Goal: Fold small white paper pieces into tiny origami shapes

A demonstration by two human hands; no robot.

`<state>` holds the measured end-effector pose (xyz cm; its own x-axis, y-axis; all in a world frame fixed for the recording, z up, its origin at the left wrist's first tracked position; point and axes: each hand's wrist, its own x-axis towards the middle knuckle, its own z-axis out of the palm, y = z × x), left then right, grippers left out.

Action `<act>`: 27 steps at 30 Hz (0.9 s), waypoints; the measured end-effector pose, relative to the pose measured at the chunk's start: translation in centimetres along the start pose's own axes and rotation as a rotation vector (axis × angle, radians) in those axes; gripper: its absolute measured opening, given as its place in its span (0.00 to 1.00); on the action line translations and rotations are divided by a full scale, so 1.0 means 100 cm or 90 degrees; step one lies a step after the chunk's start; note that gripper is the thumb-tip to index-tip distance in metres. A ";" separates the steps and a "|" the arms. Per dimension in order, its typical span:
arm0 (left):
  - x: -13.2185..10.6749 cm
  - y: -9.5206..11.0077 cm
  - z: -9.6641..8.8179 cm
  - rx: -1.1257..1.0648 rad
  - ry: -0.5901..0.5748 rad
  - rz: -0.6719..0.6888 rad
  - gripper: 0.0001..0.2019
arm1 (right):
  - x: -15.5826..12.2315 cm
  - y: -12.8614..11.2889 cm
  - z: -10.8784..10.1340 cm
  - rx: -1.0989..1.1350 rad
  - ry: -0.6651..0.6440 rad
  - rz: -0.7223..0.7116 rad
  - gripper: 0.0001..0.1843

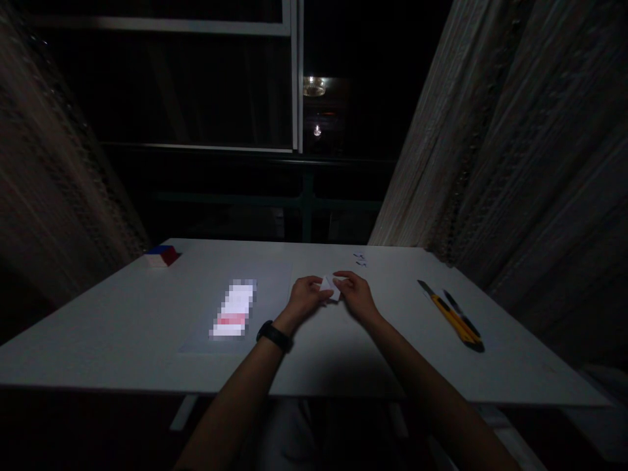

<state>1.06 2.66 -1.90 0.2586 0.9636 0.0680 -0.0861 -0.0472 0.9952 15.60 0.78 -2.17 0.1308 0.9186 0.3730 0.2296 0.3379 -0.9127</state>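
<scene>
The left hand [307, 296] and right hand [357, 296] pinch a small folded white paper [330, 287] from either side, likely to steady it, over a white table [333, 366]; whether paper and tabletop touch, I cannot tell. Left of the paper, a lit, blurred-out screen [234, 309] lies on a pale sheet [196, 343], a cube [161, 256] farther off. Small dark-marked pieces [360, 264] lie beyond the paper, and a yellow cutter [454, 320] right of it, all apart from the hands, seemingly leaving them room.
</scene>
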 end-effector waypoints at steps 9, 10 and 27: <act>-0.007 0.013 0.002 -0.036 0.037 -0.015 0.22 | -0.006 -0.008 0.003 -0.005 -0.002 -0.017 0.19; -0.007 0.013 0.002 -0.031 0.034 -0.015 0.22 | -0.006 -0.008 0.003 0.000 -0.003 -0.014 0.19; -0.003 0.009 -0.003 0.004 0.093 0.041 0.15 | -0.011 -0.006 0.004 0.099 -0.109 0.049 0.25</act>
<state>0.58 2.44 -1.05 0.1104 0.9865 0.1213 -0.0911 -0.1114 0.9896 14.93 -0.37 -2.10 -0.0262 0.9595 0.2805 0.0716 0.2817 -0.9568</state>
